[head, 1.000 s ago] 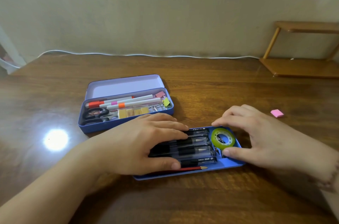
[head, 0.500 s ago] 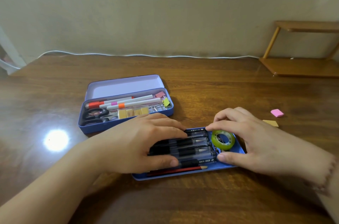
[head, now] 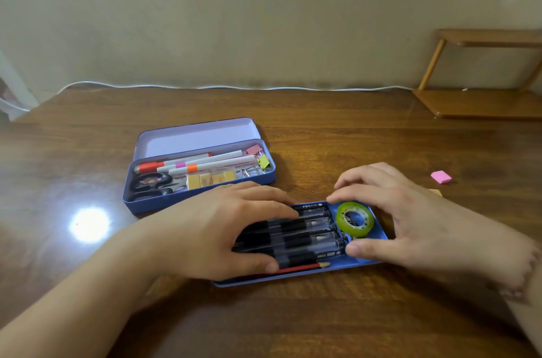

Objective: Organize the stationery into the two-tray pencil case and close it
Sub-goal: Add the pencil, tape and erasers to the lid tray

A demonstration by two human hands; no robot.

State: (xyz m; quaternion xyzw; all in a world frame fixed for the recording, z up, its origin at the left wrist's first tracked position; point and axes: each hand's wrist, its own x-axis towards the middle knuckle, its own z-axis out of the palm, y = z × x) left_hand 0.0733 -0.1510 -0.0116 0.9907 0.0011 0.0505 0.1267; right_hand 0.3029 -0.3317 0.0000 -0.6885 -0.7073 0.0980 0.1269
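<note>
The shallow blue tray [head: 293, 277] lies on the table in front of me. It holds several black pens [head: 311, 237], a red pencil [head: 305, 266] along its front edge, and a green tape roll [head: 355, 220] at its right end. My left hand [head: 223, 234] lies over the pens, with the thumb at the tray's front edge and the fingers at its back. My right hand [head: 410, 225] spans the right end, index finger at the back rim and thumb by the pen tips. Behind stands the open pencil case [head: 202, 200], filled with markers, scissors, clips and yellow erasers.
A pink eraser [head: 440, 176] lies loose on the table to the right. A yellow piece [head: 437, 192] peeks out behind my right hand. A wooden shelf [head: 481, 105] stands at the back right, and a white cable [head: 205, 86] runs along the wall.
Both hands have shifted the tray slightly left and away from me. My right hand has closed in around its right end and the tape roll.
</note>
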